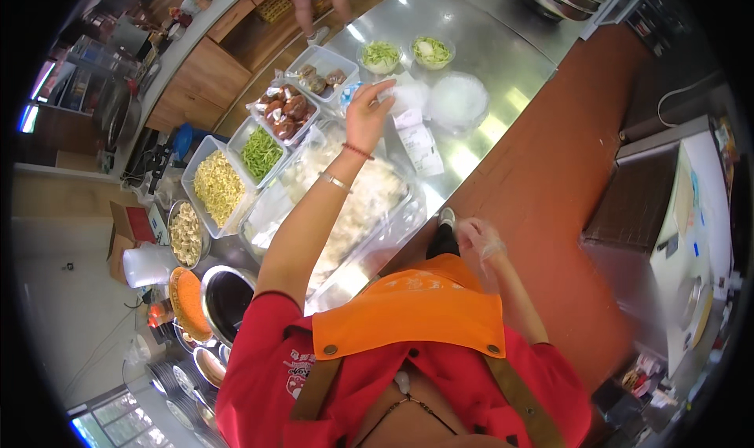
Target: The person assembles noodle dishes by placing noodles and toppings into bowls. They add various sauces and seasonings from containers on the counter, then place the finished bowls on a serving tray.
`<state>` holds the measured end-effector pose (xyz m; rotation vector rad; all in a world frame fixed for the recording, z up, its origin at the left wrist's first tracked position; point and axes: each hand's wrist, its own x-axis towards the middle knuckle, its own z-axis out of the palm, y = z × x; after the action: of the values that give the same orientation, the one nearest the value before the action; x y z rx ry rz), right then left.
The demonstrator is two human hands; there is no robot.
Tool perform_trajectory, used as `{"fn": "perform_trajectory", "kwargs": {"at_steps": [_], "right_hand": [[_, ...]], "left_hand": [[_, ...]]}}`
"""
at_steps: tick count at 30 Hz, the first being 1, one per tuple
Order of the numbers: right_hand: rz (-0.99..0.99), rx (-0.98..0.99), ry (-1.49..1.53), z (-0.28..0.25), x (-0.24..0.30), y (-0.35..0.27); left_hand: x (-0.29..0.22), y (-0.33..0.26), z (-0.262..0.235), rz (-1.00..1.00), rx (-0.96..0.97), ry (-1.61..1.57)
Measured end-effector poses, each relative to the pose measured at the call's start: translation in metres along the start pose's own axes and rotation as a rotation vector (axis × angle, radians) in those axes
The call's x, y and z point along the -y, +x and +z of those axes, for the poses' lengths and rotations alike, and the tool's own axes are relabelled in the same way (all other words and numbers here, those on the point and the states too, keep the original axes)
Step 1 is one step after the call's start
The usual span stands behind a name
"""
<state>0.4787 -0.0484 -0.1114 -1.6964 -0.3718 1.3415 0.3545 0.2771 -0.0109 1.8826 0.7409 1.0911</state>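
Observation:
My left hand (367,117) reaches over the steel table, its fingers apart and slightly bent, with nothing visibly gripped. Beside its fingers are a small blue-and-white packet (350,95) and a crumpled clear plastic sheet (408,96). A printed paper slip (419,148) lies just right of the hand. Under my left forearm stands a large clear tub (357,204) of pale food in plastic film. My right hand (480,239) hangs past the table edge in a thin clear plastic glove, fingers loosely bent, with nothing seen in it.
Two bowls of shredded greens (380,56) and a stack of clear round lids (459,102) stand beyond. To the left are tubs of green strips (260,154), yellow pieces (219,187) and bagged brown food (283,114). A dark pot (227,303) sits nearer. Another person's legs (302,8) show at the back.

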Motion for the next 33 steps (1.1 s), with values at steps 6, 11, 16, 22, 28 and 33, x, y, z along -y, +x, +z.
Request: {"fn": "perform_trajectory", "kwargs": {"at_steps": [6,11,16,22,28,33], "right_hand": [[0.004,-0.129,-0.046,-0.123,0.018,0.057],[-0.063,-0.126,-0.01,-0.19,0.019,0.106],[0.012,-0.115,-0.009,-0.191,0.047,0.128],[-0.028,-0.008,-0.012,-0.184,0.039,0.138],[-0.041,0.104,-0.02,-0.179,0.03,0.157],[-0.047,0.132,-0.106,-0.176,0.047,0.168]], "left_hand": [[0.106,0.062,0.094,-0.089,-0.094,0.369],[0.15,0.058,0.118,-0.22,-0.107,0.482],[0.176,0.03,0.117,-0.414,-0.049,0.579],[0.121,-0.061,0.134,-0.268,-0.116,0.69],[0.082,-0.1,0.146,-0.676,0.255,0.99],[0.094,-0.1,0.147,-0.835,0.295,0.752]]}}
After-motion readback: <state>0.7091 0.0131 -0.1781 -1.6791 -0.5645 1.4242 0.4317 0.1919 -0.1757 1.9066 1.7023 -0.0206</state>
